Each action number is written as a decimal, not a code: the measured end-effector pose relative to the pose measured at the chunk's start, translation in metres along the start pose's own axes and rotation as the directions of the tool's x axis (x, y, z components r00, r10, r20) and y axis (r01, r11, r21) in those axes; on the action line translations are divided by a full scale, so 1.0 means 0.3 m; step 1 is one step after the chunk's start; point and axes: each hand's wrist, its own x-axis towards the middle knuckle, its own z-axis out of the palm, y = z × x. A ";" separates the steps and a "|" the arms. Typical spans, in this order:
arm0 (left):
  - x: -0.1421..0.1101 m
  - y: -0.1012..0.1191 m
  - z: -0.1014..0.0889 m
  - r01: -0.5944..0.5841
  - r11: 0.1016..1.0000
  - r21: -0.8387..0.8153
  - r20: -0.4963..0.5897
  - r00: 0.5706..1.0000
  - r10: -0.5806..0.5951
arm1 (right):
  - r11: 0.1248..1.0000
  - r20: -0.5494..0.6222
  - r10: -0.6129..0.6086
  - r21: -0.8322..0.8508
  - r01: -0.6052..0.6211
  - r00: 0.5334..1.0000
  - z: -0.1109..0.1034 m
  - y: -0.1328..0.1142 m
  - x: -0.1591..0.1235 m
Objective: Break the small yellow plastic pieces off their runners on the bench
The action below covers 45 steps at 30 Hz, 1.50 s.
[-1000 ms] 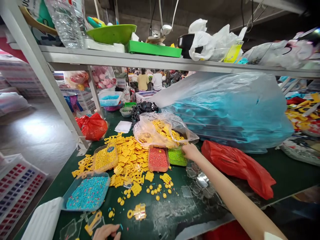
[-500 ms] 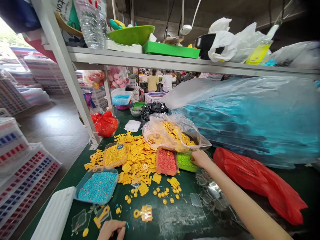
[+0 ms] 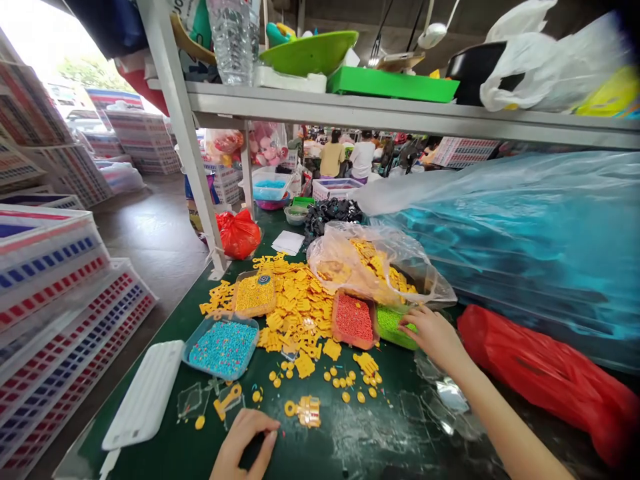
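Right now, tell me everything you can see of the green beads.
The green beads are small, bright and plastic-looking, heaped in a shallow tray whose rim barely shows. They sit on the dark green table, beside the tray of red beads and just under the edge of a clear plastic bag. The fingertips of the right hand reach their right side.

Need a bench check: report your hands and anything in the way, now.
Right hand on the green bead tray, fingers spread. Left hand beside a yellow plastic piece, grip unclear. Clear bag of yellow pieces right behind the tray.

Bead trays (image 3: pixel 221 348) on workbench (image 3: pixel 380 440) — shelf (image 3: pixel 400 115) above
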 end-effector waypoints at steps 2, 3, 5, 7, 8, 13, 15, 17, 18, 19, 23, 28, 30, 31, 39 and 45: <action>0.001 0.016 0.001 0.042 0.999 0.003 -0.018 0.999 -0.042 | 0.988 -0.139 -0.077 0.125 0.095 0.987 -0.009 -0.101 -0.057; 0.002 0.022 0.001 0.057 0.998 0.003 -0.021 0.998 -0.056 | 0.968 -0.193 -0.115 0.196 0.154 0.974 -0.012 -0.163 -0.089; 0.003 0.031 0.004 0.069 0.998 0.002 -0.016 0.998 -0.069 | 0.914 -0.284 -0.154 0.322 0.245 0.946 -0.013 -0.296 -0.151; 0.007 0.036 0.012 0.057 0.998 0.012 -0.009 0.998 -0.057 | 0.846 -0.319 -0.175 0.436 0.308 0.932 -0.004 -0.422 -0.205; 0.010 0.038 0.018 0.045 0.999 0.024 -0.002 0.999 -0.045 | 0.813 -0.325 -0.175 0.484 0.322 0.930 0.005 -0.476 -0.227; 0.045 0.048 0.057 -0.055 0.992 0.117 0.101 0.994 0.043 | 0.732 -0.343 -0.133 0.599 0.326 0.930 0.063 -0.628 -0.285; 0.065 0.053 0.070 -0.087 0.985 0.150 0.173 0.983 0.060 | 0.727 -0.338 -0.125 0.609 0.318 0.933 0.080 -0.649 -0.290; 0.084 0.056 0.082 -0.111 0.980 0.166 0.255 0.965 0.066 | 0.713 -0.340 -0.120 0.624 0.320 0.933 0.091 -0.659 -0.288; 0.092 0.058 0.086 -0.124 0.978 0.169 0.296 0.953 0.070 | 0.704 -0.342 -0.121 0.632 0.323 0.932 0.095 -0.661 -0.286; 0.098 0.059 0.091 -0.135 0.976 0.170 0.332 0.941 0.072 | 0.697 -0.345 -0.121 0.638 0.327 0.931 0.099 -0.662 -0.283; 0.108 0.058 0.106 -0.156 0.972 0.174 0.401 0.913 0.075 | 0.701 -0.341 -0.130 0.633 0.330 0.931 0.115 -0.652 -0.271; 0.106 0.055 0.111 -0.145 0.973 0.179 0.408 0.911 0.061 | 0.684 -0.305 -0.153 0.653 0.323 0.940 0.131 -0.635 -0.272; 0.106 0.056 0.110 -0.142 0.973 0.182 0.412 0.909 0.055 | 0.670 -0.303 -0.146 0.670 0.320 0.942 0.136 -0.631 -0.277; 0.107 0.056 0.109 -0.140 0.973 0.184 0.413 0.909 0.052 | 0.666 -0.302 -0.143 0.675 0.318 0.942 0.138 -0.629 -0.280; 0.098 0.050 0.114 -0.108 0.978 0.180 0.413 0.910 0.025 | 0.665 -0.300 -0.153 0.674 0.323 0.941 0.145 -0.623 -0.283; 0.083 0.031 0.126 -0.095 0.980 0.173 0.367 0.930 0.025 | 0.680 -0.299 -0.161 0.657 0.325 0.941 0.143 -0.625 -0.279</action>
